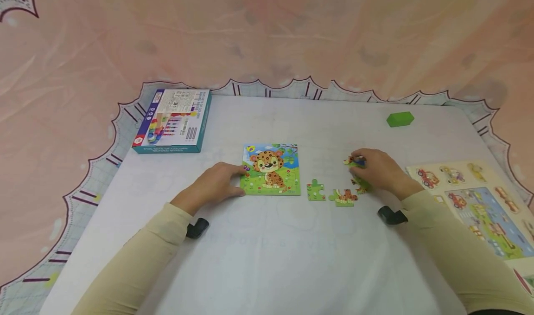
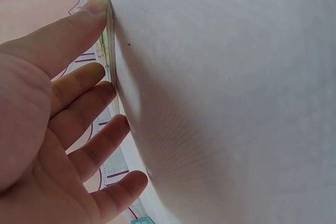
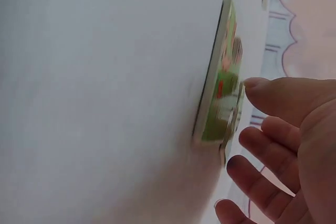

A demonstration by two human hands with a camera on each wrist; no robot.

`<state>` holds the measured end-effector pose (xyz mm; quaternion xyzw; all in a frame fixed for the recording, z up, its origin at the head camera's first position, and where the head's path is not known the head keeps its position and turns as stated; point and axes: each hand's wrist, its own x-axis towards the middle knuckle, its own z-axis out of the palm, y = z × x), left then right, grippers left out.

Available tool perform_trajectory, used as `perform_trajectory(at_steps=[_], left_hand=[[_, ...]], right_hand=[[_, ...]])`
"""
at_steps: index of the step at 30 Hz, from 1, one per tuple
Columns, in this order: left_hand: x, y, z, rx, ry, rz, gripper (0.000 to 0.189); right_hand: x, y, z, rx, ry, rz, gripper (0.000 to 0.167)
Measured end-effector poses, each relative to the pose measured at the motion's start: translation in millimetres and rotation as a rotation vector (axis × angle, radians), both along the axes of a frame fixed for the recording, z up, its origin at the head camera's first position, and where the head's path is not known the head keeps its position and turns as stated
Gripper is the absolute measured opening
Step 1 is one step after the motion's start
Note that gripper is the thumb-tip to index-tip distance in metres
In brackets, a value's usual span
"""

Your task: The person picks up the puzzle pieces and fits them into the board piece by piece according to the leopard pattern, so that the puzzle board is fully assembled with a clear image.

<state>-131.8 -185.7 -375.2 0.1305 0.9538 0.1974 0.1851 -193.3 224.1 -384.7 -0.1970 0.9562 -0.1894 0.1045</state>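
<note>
A square leopard jigsaw puzzle [image 1: 271, 183] lies flat in the middle of the white table in the head view. My left hand [image 1: 214, 185] rests against its left edge, with thumb and fingertips touching it. Right of the puzzle, my right hand [image 1: 375, 169] pinches a small jigsaw piece [image 1: 358, 162] between thumb and finger, partly hidden by them. Below that hand, another piece [image 1: 362, 185] is partly covered. A green piece [image 1: 316, 190] and a piece with leopard spots [image 1: 344, 198] lie loose nearby. In the right wrist view, the thumb touches a thin piece [image 3: 234, 114].
A boxed bead set [image 1: 177, 120] lies at the back left. A green block [image 1: 400, 119] sits at the back right. Beyond my right arm, a picture board [image 1: 425, 169] lies partly under the sleeve. A pink patterned cloth [image 1: 267, 36] hangs behind the table.
</note>
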Motion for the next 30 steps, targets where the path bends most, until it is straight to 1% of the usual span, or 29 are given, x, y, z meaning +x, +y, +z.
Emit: perform_trajectory(at_steps=[3,11,22,30], left_hand=[[0.2,-0.4,-0.2,-0.002,0.006,-0.005,0.059],[-0.1,-0.7,-1.4,0.0,0.014,-0.006,0.059],[-0.2,-0.6,-1.4,0.001,0.011,-0.002,0.059],[1.2,-1.4,-1.7,-0.009,0.042,-0.035,0.058]], right_hand=[[-0.3,5.1,0.4,0.019,0.01,0.002,0.044],[0.7,14.8,1.6,0.004,-0.026,-0.028,0.046],[1.9,18.2,2.7,0.008,-0.025,-0.043,0.043],[0.2,17.3,2.5,0.036,-0.019,-0.047,0.04]])
